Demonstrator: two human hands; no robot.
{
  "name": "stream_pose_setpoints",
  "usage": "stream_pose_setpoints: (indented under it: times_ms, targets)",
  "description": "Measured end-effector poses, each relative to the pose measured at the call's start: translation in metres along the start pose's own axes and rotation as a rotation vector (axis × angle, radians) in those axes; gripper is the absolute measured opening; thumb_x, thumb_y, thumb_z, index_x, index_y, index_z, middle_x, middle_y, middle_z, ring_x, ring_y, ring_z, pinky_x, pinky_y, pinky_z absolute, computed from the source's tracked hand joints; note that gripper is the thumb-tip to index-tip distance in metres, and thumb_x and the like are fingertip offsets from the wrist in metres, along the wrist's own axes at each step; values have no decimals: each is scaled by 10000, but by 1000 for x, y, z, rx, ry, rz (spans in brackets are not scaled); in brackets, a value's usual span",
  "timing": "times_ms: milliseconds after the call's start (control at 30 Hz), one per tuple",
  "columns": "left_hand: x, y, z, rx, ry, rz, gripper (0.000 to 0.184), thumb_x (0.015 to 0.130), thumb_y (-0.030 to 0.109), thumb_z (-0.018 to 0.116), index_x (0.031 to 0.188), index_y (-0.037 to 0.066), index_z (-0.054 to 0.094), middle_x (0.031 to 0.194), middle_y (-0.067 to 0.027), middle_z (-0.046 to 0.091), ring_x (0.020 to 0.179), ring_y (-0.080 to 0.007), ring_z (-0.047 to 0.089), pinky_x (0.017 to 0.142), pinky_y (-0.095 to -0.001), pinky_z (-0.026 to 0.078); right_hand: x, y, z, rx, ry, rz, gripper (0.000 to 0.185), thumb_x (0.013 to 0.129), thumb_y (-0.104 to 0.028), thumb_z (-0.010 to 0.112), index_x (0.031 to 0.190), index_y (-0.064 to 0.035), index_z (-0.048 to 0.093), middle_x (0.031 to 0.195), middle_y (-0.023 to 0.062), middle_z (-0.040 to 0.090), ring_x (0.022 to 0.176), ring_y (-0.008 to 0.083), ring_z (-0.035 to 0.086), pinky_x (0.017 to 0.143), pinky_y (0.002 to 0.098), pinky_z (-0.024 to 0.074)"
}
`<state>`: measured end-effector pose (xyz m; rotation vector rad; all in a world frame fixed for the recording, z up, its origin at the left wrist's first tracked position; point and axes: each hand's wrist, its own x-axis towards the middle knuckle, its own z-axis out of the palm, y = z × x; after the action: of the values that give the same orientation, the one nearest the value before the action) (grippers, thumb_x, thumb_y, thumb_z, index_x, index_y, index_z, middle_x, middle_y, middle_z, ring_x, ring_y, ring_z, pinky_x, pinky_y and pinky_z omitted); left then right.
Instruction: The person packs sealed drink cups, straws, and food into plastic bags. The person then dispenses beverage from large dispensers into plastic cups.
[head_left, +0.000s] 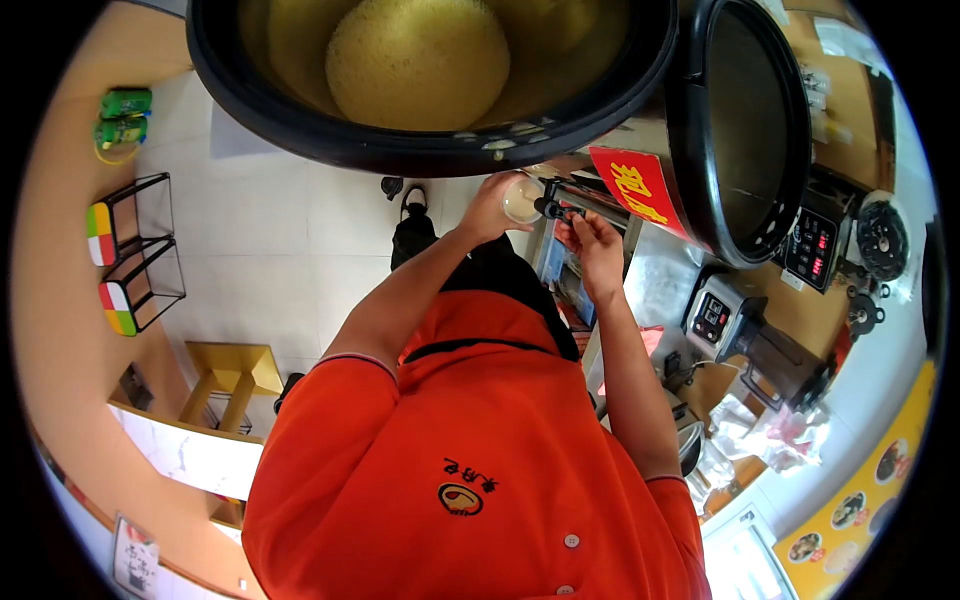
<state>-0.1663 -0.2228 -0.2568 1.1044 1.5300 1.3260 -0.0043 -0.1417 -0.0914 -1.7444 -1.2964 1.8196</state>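
Observation:
My left hand (487, 212) is wrapped around a small cup (522, 200) with pale liquid in it. The cup is upright beneath a black tap (552, 205) at the lower front of a large black-rimmed drink dispenser (400, 150). Inside the dispenser, pale yellowish liquid with foam on top can be seen. My right hand (597, 248) has its fingers closed on the tap's black handle, just right of the cup. Whether liquid is flowing from the tap I cannot tell. Drips mark the dispenser's front rim.
Right of the dispenser stands another black-rimmed round piece (750, 130), beside a red label (636, 190). A blender (735, 325), a control panel (812, 245) and plastic bags (765, 430) are on the right-hand counter. Stools (140, 255) and green bottles (125, 115) stand left.

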Motion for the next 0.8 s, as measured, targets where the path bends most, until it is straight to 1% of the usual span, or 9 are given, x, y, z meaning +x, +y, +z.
stream_pose_setpoints:
  times_ms: [100, 300, 400, 467, 500, 567, 633, 733, 800]
  targets:
    - [0, -2, 1, 13, -17, -27, 933, 571, 272, 982, 1380, 116, 543, 1388, -123, 571, 1306, -366, 501, 1122, -454, 408, -1, -5, 2, -13, 14, 10, 181, 1037, -151, 611, 1078, 14, 672, 922, 70, 729, 802, 115, 670, 763, 256, 530]
    - [1, 1, 0, 13, -63, -57, 899, 557, 208, 981, 1338, 73, 555, 1341, -159, 560, 1277, -363, 524, 1107, -446, 418, 1, -3, 0, -39, 0, 7, 212, 1046, -171, 605, 1120, 18, 668, 929, 69, 732, 807, 112, 669, 767, 254, 528]
    - [2, 1, 0, 14, -53, -62, 900, 558, 212, 979, 1340, 75, 554, 1344, -157, 558, 1287, -361, 518, 1112, -443, 415, -3, -9, 5, -34, 38, -22, 199, 1026, -159, 629, 1048, 33, 674, 888, 62, 733, 757, 111, 664, 731, 253, 525]
    - [1, 6, -3, 26, -63, -76, 898, 570, 226, 977, 1346, 75, 550, 1351, -159, 553, 1299, -358, 509, 1114, -441, 414, -7, -14, 6, -312, 79, -259, 178, 982, -132, 673, 957, 44, 671, 794, 95, 723, 672, 120, 651, 662, 265, 520]
    - [2, 8, -4, 28, -65, -73, 898, 570, 226, 977, 1346, 75, 550, 1351, -159, 553, 1299, -358, 509, 1114, -441, 414, -13, -24, 12, -310, 81, -260, 178, 982, -132, 673, 957, 44, 671, 794, 95, 723, 672, 120, 651, 662, 265, 520]
    - [1, 13, -4, 52, -43, -42, 901, 580, 239, 976, 1353, 69, 546, 1360, -163, 546, 1304, -357, 504, 1114, -438, 414, -26, -46, 28, -721, 89, -498, 165, 942, -106, 701, 903, 49, 656, 719, 138, 689, 615, 134, 639, 609, 285, 511]
    - [0, 12, -3, 43, -52, -32, 906, 579, 242, 978, 1355, 64, 544, 1361, -165, 545, 1305, -356, 504, 1116, -438, 413, -27, -45, 28, -676, 87, -557, 188, 931, -129, 732, 926, 44, 659, 703, 169, 658, 612, 143, 644, 602, 303, 516]
    - [0, 13, -2, 26, -58, -20, 913, 576, 248, 980, 1355, 56, 543, 1360, -164, 545, 1301, -353, 506, 1120, -436, 410, -35, -42, 24, -673, 63, -489, 238, 955, -182, 733, 942, 47, 670, 732, 130, 686, 661, 130, 655, 646, 299, 528]
    - [-1, 15, -3, 19, -63, -16, 915, 573, 250, 981, 1353, 53, 544, 1357, -162, 547, 1298, -351, 509, 1121, -433, 409, -36, -29, 17, -341, 107, -373, 278, 995, -241, 698, 987, 37, 688, 805, 85, 714, 724, 119, 656, 700, 281, 529]
